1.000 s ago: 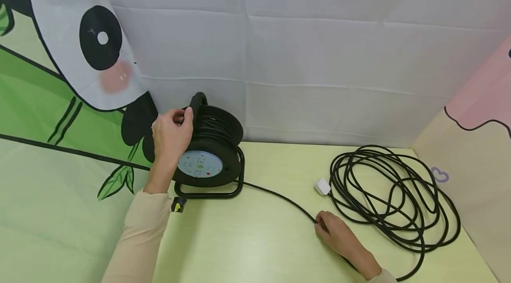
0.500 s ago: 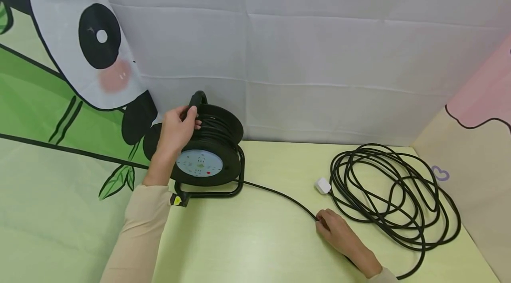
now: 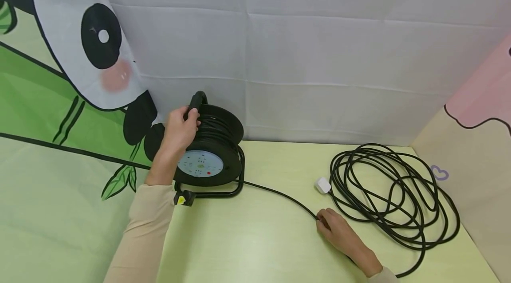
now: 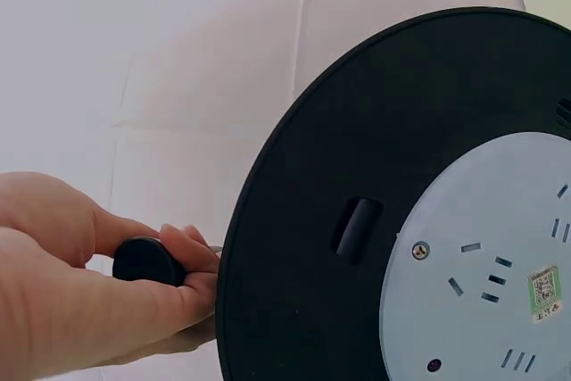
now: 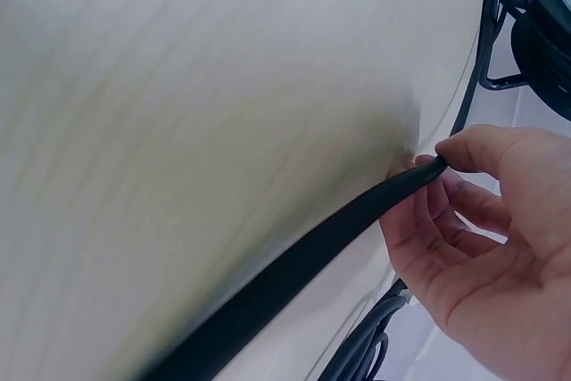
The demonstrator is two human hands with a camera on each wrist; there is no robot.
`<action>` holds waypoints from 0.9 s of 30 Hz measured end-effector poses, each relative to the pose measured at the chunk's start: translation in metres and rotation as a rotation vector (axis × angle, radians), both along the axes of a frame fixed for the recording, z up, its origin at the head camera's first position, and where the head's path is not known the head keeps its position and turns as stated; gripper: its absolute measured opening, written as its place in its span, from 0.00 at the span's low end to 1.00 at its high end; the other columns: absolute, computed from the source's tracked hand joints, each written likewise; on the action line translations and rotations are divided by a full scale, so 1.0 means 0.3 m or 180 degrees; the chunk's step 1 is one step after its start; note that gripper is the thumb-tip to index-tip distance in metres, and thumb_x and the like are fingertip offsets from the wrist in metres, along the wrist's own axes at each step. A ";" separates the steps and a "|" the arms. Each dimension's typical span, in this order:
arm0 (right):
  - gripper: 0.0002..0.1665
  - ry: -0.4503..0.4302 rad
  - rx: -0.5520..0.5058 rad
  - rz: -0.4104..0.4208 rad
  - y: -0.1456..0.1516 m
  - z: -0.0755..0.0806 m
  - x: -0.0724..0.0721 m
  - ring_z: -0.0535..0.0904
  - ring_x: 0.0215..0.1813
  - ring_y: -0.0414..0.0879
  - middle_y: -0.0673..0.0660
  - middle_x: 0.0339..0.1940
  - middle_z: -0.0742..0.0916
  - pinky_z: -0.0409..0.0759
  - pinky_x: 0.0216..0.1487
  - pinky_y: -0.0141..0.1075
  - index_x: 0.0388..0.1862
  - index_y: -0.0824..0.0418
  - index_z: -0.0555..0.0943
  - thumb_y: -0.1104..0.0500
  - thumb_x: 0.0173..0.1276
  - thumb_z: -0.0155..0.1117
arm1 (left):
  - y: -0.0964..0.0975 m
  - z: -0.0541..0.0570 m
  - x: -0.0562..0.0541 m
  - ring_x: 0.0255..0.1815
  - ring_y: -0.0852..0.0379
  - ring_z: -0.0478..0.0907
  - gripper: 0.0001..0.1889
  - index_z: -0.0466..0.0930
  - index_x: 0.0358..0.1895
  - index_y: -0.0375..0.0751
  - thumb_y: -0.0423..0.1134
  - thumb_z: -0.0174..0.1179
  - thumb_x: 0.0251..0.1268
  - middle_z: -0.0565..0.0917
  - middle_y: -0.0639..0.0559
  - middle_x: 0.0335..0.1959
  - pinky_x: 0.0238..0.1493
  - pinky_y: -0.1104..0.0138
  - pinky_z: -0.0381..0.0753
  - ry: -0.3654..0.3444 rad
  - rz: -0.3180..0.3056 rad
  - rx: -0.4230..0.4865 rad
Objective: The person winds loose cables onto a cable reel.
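A black cable reel (image 3: pixel 229 173) with a pale blue socket panel (image 3: pixel 201 163) stands on its tubular frame at the back left. My left hand (image 3: pixel 179 130) grips the reel's black handle (image 3: pixel 198 99); in the left wrist view the fingers curl round its rounded end (image 4: pixel 145 261). From the reel's base a black cable (image 3: pixel 279 193) runs across the table to my right hand (image 3: pixel 339 233). There, thumb and fingertips pinch the cable (image 5: pixel 303 265), as the right wrist view shows. Part of the cable drum is hidden behind the left hand.
Loose loops of black cable (image 3: pixel 334 171) lie at the right of the table (image 3: pixel 255 238), with a white plug (image 3: pixel 322 185) beside them. A white cloth backdrop (image 3: pixel 319 52) rises behind, and a printed one (image 3: pixel 60 212) borders the left.
My left hand has shifted slightly right, and its fingertips now show on the far side of the reel's handle. The right hand and cable are nearly unmoved.
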State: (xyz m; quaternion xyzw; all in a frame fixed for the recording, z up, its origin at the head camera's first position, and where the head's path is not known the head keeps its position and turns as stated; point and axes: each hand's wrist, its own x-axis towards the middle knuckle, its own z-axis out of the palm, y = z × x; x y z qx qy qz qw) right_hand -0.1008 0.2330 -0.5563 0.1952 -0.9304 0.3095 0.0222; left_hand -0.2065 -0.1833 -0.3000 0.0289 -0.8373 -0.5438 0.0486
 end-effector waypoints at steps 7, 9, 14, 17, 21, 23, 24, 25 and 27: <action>0.05 -0.0016 -0.0054 -0.0143 0.004 0.001 0.000 0.69 0.32 0.34 0.46 0.31 0.77 0.74 0.31 0.30 0.41 0.63 0.82 0.70 0.70 0.67 | 0.023 0.003 0.011 0.48 0.47 0.72 0.26 0.64 0.73 0.25 0.42 0.36 0.87 0.73 0.30 0.58 0.42 0.69 0.72 -0.0040 0.0002 0.0106; 0.06 0.0068 -0.0105 -0.0173 0.005 0.000 0.000 0.70 0.33 0.33 0.46 0.31 0.77 0.75 0.31 0.30 0.40 0.63 0.82 0.71 0.69 0.67 | 0.029 0.004 0.018 0.46 0.49 0.72 0.26 0.63 0.73 0.25 0.42 0.36 0.87 0.73 0.31 0.58 0.41 0.71 0.72 -0.0046 -0.0005 0.0139; 0.08 0.0386 -0.0169 -0.0143 0.007 -0.004 -0.001 0.72 0.33 0.33 0.47 0.32 0.76 0.77 0.31 0.30 0.40 0.63 0.80 0.74 0.68 0.66 | 0.042 0.001 0.039 0.45 0.52 0.71 0.26 0.63 0.73 0.25 0.42 0.36 0.87 0.73 0.33 0.56 0.38 0.71 0.71 -0.0052 -0.0008 0.0203; 0.08 0.0386 -0.0150 -0.0157 0.010 0.003 -0.001 0.73 0.34 0.34 0.48 0.33 0.77 0.78 0.32 0.31 0.43 0.64 0.80 0.73 0.69 0.65 | 0.049 -0.001 0.050 0.43 0.53 0.70 0.25 0.65 0.72 0.25 0.42 0.37 0.87 0.73 0.35 0.53 0.36 0.71 0.70 -0.0056 0.0003 0.0208; 0.06 0.0315 -0.0130 -0.0178 0.017 0.014 -0.004 0.74 0.34 0.36 0.50 0.33 0.80 0.78 0.33 0.33 0.44 0.65 0.80 0.72 0.72 0.64 | 0.057 -0.002 0.063 0.38 0.56 0.70 0.25 0.67 0.69 0.25 0.43 0.37 0.87 0.74 0.39 0.48 0.33 0.71 0.70 -0.0053 0.0018 0.0200; 0.06 0.0346 -0.0114 -0.0180 0.021 0.016 -0.006 0.74 0.34 0.35 0.51 0.33 0.82 0.78 0.33 0.34 0.45 0.65 0.80 0.72 0.72 0.64 | 0.062 -0.001 0.070 0.37 0.56 0.69 0.24 0.67 0.69 0.25 0.43 0.37 0.87 0.74 0.39 0.47 0.32 0.71 0.69 -0.0037 0.0018 0.0205; 0.07 0.0349 -0.0100 -0.0195 0.024 0.017 -0.006 0.75 0.34 0.35 0.51 0.34 0.83 0.79 0.33 0.34 0.46 0.65 0.80 0.72 0.73 0.64 | 0.065 -0.001 0.075 0.37 0.56 0.69 0.24 0.68 0.68 0.25 0.43 0.37 0.87 0.74 0.40 0.46 0.32 0.70 0.69 -0.0025 0.0022 0.0192; 0.07 0.0374 -0.0069 -0.0209 0.027 0.017 -0.008 0.76 0.34 0.35 0.52 0.34 0.84 0.79 0.33 0.34 0.47 0.64 0.81 0.71 0.73 0.64 | 0.069 -0.002 0.078 0.36 0.57 0.69 0.24 0.68 0.68 0.25 0.43 0.38 0.87 0.74 0.40 0.46 0.32 0.70 0.69 -0.0013 0.0024 0.0191; 0.08 0.0425 -0.0007 -0.0227 0.034 0.020 -0.011 0.76 0.34 0.35 0.52 0.35 0.84 0.79 0.33 0.35 0.48 0.64 0.81 0.71 0.73 0.64 | 0.075 -0.005 0.083 0.35 0.58 0.69 0.24 0.68 0.68 0.25 0.42 0.38 0.87 0.75 0.40 0.45 0.33 0.69 0.69 0.0020 0.0019 0.0189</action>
